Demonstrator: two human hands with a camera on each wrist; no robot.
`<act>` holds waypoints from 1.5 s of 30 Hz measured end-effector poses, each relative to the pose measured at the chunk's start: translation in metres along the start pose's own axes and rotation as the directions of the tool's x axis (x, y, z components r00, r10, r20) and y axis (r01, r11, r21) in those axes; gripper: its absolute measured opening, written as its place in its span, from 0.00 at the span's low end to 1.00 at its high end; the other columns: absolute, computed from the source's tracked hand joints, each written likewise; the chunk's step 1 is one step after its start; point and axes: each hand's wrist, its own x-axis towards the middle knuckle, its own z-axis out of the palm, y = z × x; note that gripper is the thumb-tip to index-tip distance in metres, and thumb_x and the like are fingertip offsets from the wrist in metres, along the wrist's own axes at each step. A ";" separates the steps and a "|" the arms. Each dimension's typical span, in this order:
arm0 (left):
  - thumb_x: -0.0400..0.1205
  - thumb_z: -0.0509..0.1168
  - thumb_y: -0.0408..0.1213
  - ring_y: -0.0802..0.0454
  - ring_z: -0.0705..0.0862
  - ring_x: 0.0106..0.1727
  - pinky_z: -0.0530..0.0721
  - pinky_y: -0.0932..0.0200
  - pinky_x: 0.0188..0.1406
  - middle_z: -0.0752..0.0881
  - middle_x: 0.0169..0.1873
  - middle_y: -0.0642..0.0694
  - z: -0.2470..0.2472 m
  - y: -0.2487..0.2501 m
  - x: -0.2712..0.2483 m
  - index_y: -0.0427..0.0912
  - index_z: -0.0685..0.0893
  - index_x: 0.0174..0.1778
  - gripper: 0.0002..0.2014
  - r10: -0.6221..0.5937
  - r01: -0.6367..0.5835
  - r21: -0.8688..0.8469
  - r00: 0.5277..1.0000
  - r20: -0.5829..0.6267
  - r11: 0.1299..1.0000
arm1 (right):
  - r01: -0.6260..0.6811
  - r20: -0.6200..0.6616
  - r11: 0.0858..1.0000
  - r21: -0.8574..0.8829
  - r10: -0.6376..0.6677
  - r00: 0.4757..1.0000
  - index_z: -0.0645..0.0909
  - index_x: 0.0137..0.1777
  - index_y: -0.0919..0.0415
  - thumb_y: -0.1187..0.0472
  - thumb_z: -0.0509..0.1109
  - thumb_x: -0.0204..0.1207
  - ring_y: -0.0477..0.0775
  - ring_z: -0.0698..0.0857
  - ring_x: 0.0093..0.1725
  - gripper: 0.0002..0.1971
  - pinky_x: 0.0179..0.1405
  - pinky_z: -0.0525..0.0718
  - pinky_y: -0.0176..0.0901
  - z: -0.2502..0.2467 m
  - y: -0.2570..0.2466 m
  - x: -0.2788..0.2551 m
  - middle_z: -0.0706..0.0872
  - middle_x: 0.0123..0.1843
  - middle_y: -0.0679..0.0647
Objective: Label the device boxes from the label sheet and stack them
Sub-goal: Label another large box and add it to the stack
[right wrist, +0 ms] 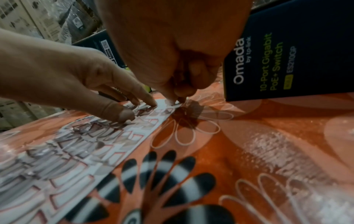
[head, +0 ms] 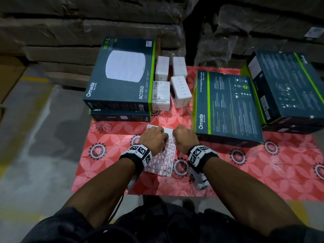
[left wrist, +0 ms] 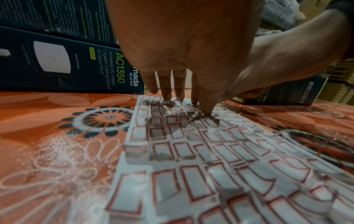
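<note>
Label sheet (head: 162, 159) is your landmark, flat on the red floral cloth (head: 263, 163). AC1350 box (head: 121, 74) sits beyond-left of it on another box, switch box (head: 226, 104) beyond-right. Your left hand (head: 155, 138) presses straight fingertips (left wrist: 166, 94) onto its far end. Your right hand (head: 185, 137) pinches a label at its far right corner.

Red-orange tablecloth (head: 112, 146) under the hands, pale petals, black-white rosettes. Label sheet (head: 163, 162) white, red-outlined rectangles. Boxes beyond the fingers: dark teal AC1350 box (head: 119, 76), lime stripe; small boxes (head: 180, 92) white.
</note>
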 end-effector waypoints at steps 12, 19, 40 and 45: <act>0.83 0.62 0.48 0.45 0.76 0.64 0.70 0.50 0.65 0.79 0.62 0.49 -0.001 0.002 0.001 0.53 0.83 0.60 0.12 -0.019 0.018 0.029 1.000 0.013 0.999 | -0.122 0.026 0.985 0.119 0.120 0.992 0.78 0.56 0.64 0.69 0.61 0.82 0.64 0.83 0.54 0.07 0.49 0.80 0.53 -0.007 -0.004 0.000 0.83 0.55 0.61; 0.82 0.60 0.47 0.43 0.76 0.64 0.69 0.47 0.66 0.80 0.62 0.46 -0.005 0.007 0.006 0.49 0.82 0.64 0.16 -0.059 0.057 0.062 0.998 0.031 0.996 | -0.098 -0.098 0.939 0.329 0.137 0.986 0.83 0.50 0.63 0.63 0.62 0.83 0.65 0.85 0.49 0.08 0.46 0.83 0.52 -0.025 0.000 -0.005 0.88 0.49 0.61; 0.83 0.61 0.46 0.37 0.75 0.71 0.77 0.42 0.67 0.71 0.74 0.40 -0.013 0.048 0.045 0.43 0.73 0.75 0.24 -0.115 0.112 0.030 0.979 0.168 0.993 | -0.421 -0.245 0.691 0.587 0.648 0.721 0.82 0.40 0.56 0.55 0.70 0.79 0.63 0.84 0.49 0.08 0.45 0.79 0.49 -0.055 0.148 -0.088 0.89 0.46 0.58; 0.83 0.60 0.47 0.40 0.74 0.71 0.77 0.41 0.67 0.72 0.74 0.43 -0.007 0.043 0.036 0.46 0.71 0.75 0.24 -0.129 0.115 0.077 0.968 0.214 0.990 | -0.403 -0.312 0.748 0.528 0.612 0.727 0.86 0.47 0.59 0.54 0.69 0.82 0.61 0.82 0.54 0.09 0.53 0.79 0.51 -0.050 0.151 -0.089 0.87 0.50 0.56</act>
